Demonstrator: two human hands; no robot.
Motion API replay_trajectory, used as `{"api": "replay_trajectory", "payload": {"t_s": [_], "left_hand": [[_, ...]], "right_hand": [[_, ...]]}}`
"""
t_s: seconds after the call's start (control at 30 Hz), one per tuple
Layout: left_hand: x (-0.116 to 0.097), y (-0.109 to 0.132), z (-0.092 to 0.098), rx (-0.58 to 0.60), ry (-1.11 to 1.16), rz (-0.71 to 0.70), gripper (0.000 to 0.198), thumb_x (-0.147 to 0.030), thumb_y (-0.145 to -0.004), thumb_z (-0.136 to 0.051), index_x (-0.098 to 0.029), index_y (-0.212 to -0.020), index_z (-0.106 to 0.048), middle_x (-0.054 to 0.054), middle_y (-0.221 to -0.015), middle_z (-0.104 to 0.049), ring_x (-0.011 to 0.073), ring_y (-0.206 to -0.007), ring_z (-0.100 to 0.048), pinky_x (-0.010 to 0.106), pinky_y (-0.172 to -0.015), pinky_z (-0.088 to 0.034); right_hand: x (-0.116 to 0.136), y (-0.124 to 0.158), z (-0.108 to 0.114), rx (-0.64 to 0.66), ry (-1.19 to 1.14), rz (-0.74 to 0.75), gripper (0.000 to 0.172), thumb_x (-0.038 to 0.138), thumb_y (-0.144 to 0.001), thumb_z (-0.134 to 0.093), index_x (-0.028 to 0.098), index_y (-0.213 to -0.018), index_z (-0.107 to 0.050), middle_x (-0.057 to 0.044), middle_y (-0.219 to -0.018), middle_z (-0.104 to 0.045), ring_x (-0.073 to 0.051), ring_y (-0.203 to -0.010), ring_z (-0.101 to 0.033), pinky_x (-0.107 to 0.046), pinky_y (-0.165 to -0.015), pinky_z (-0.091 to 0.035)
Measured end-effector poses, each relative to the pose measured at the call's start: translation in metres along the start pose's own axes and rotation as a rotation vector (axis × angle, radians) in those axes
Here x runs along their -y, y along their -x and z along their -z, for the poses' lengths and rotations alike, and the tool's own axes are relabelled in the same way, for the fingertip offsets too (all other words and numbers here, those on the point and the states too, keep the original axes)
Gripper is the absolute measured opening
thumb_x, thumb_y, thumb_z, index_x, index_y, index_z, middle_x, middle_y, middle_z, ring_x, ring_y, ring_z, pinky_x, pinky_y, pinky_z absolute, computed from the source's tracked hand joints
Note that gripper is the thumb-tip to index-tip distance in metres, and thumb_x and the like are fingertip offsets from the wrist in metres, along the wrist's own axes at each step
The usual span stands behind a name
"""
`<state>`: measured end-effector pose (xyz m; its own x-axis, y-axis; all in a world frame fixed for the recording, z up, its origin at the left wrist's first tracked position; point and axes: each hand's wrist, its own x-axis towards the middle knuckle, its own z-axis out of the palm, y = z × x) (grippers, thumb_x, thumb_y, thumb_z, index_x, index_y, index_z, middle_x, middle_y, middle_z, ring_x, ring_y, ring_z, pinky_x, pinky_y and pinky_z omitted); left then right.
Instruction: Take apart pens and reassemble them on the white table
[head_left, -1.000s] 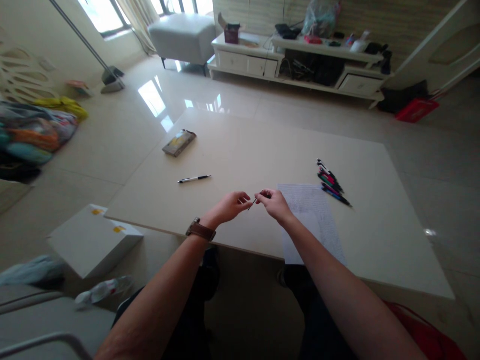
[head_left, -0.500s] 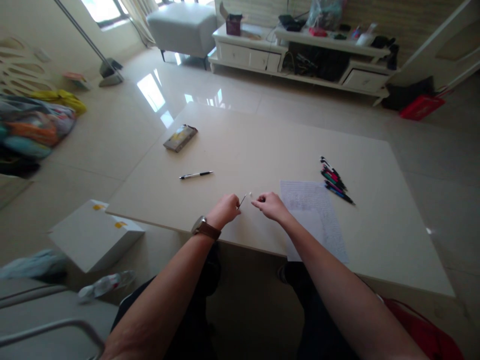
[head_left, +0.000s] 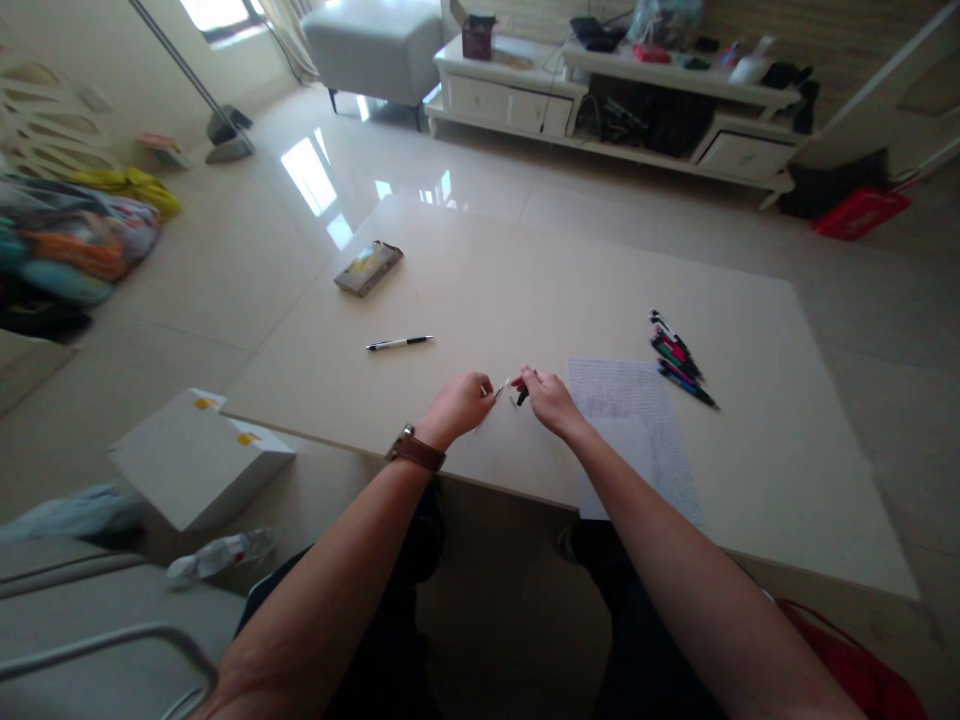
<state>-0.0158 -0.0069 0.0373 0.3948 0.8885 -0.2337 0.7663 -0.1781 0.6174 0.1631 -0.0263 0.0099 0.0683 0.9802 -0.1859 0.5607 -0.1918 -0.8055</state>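
Observation:
Close to the near edge of the white table [head_left: 517, 280], my left hand [head_left: 463, 402], with a brown-strapped watch on its wrist, pinches a thin pen refill [head_left: 499, 391]. Just right of it, my right hand [head_left: 551, 400] is closed on a small black pen part [head_left: 523, 396]. Both hands' fingertips are a short gap apart, with a small whitish bit between them that is too small to make out. A white and black pen [head_left: 400, 343] lies farther left. Beside my right wrist is a sheet of written paper [head_left: 622, 390].
Several pens [head_left: 679, 355] lie in a group at the right. A flat box [head_left: 369, 268] rests at the far left of the table. A white carton [head_left: 199, 460] and a plastic bottle [head_left: 221, 555] are at the left, off the table.
My left hand has moved right and turned, bringing the refill closer to my right hand. My right fingers have lifted and now show the black pen part. The view has shifted slightly.

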Motion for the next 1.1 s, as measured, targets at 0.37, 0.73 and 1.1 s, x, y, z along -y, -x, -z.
{"api": "replay_trajectory", "payload": {"t_s": [0.37, 0.73, 1.1], "left_hand": [[-0.016, -0.004, -0.001, -0.05, 0.373, -0.189, 0.013, -0.025, -0.085, -0.065, -0.014, -0.087, -0.069, 0.002, -0.075, -0.069, 0.0115, -0.066, -0.057, 0.022, -0.061, -0.04], [-0.017, 0.0, 0.004, -0.124, 0.156, -0.294, 0.018, -0.029, -0.09, -0.061, -0.016, -0.086, -0.074, 0.003, -0.073, -0.07, 0.0117, -0.063, -0.055, 0.024, -0.063, -0.036], [-0.019, -0.001, 0.003, 0.073, 0.502, -0.132, 0.048, -0.042, -0.097, -0.038, -0.014, -0.066, -0.061, -0.001, -0.051, -0.052, 0.0098, -0.05, -0.046, 0.023, -0.054, -0.035]], "right_hand": [[0.012, 0.0, -0.003, 0.002, -0.365, -0.047, 0.06, 0.071, -0.089, -0.039, 0.018, -0.072, -0.06, -0.002, -0.061, -0.057, -0.014, -0.057, -0.053, -0.025, -0.055, -0.042], [0.013, 0.003, 0.005, -0.188, -0.215, -0.071, 0.061, 0.068, -0.088, -0.043, 0.022, -0.048, -0.039, 0.003, -0.044, -0.035, -0.01, -0.042, -0.033, -0.028, -0.046, -0.026], [0.027, 0.013, 0.014, -0.21, -0.125, 0.17, 0.051, 0.055, -0.095, -0.041, 0.022, -0.056, -0.035, 0.003, -0.051, -0.035, -0.012, -0.051, -0.035, -0.028, -0.054, -0.028]]}}
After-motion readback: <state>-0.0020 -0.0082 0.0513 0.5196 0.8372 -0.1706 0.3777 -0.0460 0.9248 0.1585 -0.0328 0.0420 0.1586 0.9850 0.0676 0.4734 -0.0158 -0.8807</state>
